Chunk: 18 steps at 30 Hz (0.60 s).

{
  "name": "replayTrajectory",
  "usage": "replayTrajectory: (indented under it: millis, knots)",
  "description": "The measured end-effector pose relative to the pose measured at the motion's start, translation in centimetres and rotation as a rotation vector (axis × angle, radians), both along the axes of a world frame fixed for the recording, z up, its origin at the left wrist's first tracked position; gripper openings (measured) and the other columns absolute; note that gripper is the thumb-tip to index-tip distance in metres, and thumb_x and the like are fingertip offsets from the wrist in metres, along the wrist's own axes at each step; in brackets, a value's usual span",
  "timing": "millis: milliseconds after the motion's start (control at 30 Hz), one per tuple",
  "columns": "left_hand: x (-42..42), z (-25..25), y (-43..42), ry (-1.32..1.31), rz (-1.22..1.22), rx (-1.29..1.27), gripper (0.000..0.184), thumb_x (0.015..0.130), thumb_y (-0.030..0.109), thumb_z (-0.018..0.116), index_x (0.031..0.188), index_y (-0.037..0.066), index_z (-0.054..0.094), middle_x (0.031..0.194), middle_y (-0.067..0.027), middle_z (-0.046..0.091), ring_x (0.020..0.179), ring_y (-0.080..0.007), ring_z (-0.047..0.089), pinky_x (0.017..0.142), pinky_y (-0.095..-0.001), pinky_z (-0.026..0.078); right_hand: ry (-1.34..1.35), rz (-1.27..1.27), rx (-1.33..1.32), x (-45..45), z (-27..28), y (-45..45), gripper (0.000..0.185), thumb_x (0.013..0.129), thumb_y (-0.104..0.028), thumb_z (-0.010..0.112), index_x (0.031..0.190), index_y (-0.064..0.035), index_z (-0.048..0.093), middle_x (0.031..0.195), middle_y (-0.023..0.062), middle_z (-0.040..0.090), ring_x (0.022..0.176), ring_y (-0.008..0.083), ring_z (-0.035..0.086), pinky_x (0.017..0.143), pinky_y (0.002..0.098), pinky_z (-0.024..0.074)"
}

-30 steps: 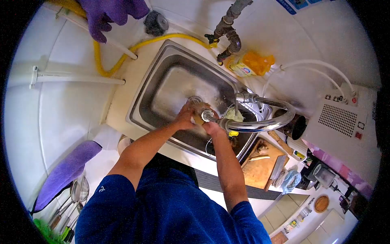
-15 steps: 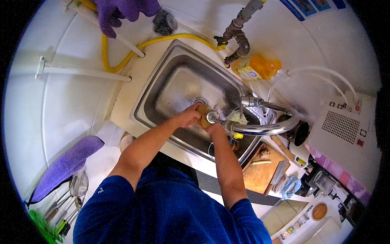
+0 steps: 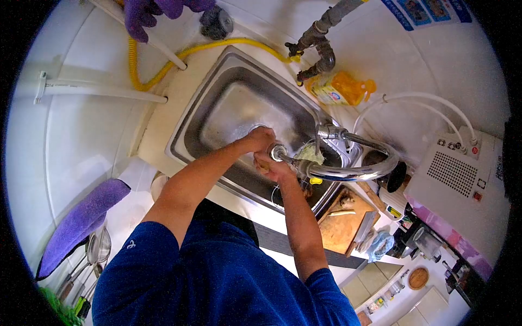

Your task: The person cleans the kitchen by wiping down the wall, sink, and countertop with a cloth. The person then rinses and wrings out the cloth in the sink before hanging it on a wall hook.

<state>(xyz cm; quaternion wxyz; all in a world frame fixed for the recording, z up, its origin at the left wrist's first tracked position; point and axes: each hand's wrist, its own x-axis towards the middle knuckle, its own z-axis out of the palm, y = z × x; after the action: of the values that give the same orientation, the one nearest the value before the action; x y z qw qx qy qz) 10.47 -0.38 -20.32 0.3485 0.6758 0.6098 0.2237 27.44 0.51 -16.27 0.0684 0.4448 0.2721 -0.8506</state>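
Note:
Over the steel sink (image 3: 209, 103), my left hand (image 3: 260, 139) is closed, its knuckles upward near the drain; whatever it may hold is hidden. My right hand (image 3: 272, 167) is curled round a tan, rounded object (image 3: 263, 166), mostly covered by the fingers. The two hands are side by side below the faucet head (image 3: 278, 152). Beside them at the right of the sink, a wire basket holds pale green leafy pieces (image 3: 311, 153), with a yellow item (image 3: 316, 181) at its edge.
The curved chrome faucet (image 3: 353, 173) arches to the right of my hands. Beyond the sink's right edge, a knife (image 3: 363, 228) lies on a wooden cutting board (image 3: 338, 231). An orange-yellow bottle (image 3: 342, 88) and dark pipe (image 3: 321, 51) are behind the sink.
The tan object, more exposed between both hands before, is now mostly covered by my right hand. My left hand has risen and turned knuckles-up. The whole view has shifted slightly.

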Motion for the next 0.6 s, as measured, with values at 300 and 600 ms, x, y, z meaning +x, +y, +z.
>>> replayTrajectory:
  millis: [300,600]
  knots:
    - [4.4,-2.2,-0.6,-0.697,0.705,-0.45,0.032,0.089,0.039,0.072,0.089,0.007,0.071,0.093,-0.0109,0.074,0.086,-0.0291,0.072,0.075,-0.0473,0.057,-0.131,0.416,1.41,-0.2,-2.9,0.0,0.037,0.086,-0.019,0.073,0.118,-0.002,0.063,0.112,0.0124,0.067,0.107,0.0273,0.062,0.092,0.0411,0.0498]
    - [2.6,2.7,-3.0,-1.849,0.898,-0.649,0.028,0.09,0.027,0.076,0.107,0.01,0.063,0.101,-0.0078,0.066,0.093,-0.024,0.068,0.083,-0.0438,0.059,-0.104,0.037,1.537,3.4,5.8,5.4,0.04,0.097,-0.005,0.06,0.136,-0.003,0.055,0.133,0.0161,0.062,0.119,0.0298,0.06,0.104,0.0386,0.045]
